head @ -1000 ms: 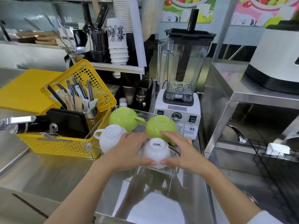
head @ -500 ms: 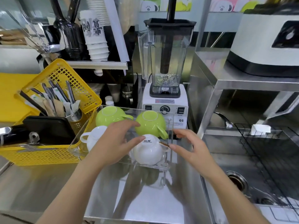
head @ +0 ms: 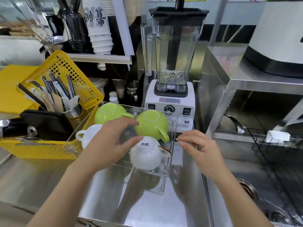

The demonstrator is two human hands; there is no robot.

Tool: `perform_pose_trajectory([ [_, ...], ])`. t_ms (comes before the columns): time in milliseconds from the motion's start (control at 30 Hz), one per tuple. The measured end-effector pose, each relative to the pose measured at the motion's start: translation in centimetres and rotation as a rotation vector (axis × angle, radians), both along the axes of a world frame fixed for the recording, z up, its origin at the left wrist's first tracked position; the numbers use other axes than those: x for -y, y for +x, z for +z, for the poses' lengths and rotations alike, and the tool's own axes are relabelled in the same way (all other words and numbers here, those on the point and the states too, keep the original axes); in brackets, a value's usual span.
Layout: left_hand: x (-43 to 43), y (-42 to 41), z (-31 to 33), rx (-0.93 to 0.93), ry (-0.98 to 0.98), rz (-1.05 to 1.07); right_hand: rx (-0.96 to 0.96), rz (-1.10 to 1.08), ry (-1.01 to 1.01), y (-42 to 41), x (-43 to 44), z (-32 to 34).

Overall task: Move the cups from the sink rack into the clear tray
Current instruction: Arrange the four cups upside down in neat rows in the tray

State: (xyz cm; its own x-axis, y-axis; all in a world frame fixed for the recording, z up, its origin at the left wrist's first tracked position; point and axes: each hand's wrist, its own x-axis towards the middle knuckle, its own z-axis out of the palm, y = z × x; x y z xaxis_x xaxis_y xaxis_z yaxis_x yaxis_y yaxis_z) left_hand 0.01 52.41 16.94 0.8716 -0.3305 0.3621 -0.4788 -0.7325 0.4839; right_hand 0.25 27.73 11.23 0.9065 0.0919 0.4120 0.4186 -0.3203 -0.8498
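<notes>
4 cups [head: 148, 153] in clear tray [head: 169, 173] (upside-down)

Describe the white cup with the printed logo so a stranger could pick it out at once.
Find the white blender base at the back of the steel counter; the clear tray sits just in front of it. Four cups lie upside down inside. Yours is the white cup in the tray's near right corner, the only one with dark lettering on its base.
</notes>
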Motion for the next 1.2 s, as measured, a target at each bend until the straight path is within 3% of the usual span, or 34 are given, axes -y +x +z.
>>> perform_pose_trajectory([
  [633, 0.4, 0.9, -3.4, -0.21, 0.062, -0.177, -0.293, -0.219, -0.095, -2.6, -3.6, 0.5],
  [1200, -0.5, 1.3, -3.6, -0.147, -0.033, -0.224, -0.259, -0.3, -0.041, -3.0, -4.0, 0.2],
])
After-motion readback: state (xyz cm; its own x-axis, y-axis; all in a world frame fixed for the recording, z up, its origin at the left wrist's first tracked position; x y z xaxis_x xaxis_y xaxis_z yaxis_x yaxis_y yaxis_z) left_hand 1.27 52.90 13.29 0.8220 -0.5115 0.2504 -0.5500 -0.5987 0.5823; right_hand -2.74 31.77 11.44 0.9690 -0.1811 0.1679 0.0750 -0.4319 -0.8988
